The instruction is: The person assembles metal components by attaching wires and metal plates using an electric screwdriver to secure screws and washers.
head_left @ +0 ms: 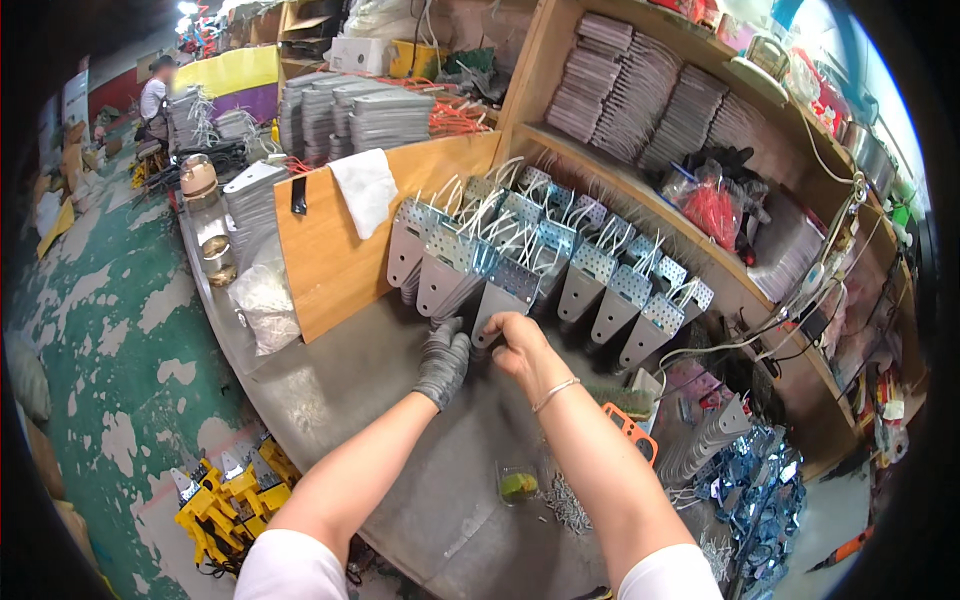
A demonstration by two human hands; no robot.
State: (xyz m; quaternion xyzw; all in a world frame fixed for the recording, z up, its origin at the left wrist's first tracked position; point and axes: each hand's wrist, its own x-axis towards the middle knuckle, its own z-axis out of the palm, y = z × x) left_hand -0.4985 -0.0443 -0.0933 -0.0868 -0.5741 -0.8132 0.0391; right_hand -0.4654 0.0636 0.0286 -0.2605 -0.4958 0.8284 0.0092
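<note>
Grey tapered metal plates with perforated bluish ends and white wires stand in stacks across the table's far side. My bare right hand (pixel 515 345) is closed around the narrow lower end of the front middle stack of grey plates (pixel 500 300). My left hand (pixel 445 362), in a grey glove, is just left of it, against the lower end of the neighbouring stack (pixel 446 278). Its fingers are bent and pressed together; their tips are partly hidden, so what they hold cannot be made out. More stacks (pixel 582 285) stand to the right.
A wooden board (pixel 335 265) with a white cloth (pixel 364 190) stands at the left. Near my right forearm lie an orange-framed tool (pixel 630 432), loose screws (pixel 568 503) and a clear container (pixel 517 484). Blue metal parts (pixel 760 490) are heaped at right. Shelves (pixel 640 170) stand behind.
</note>
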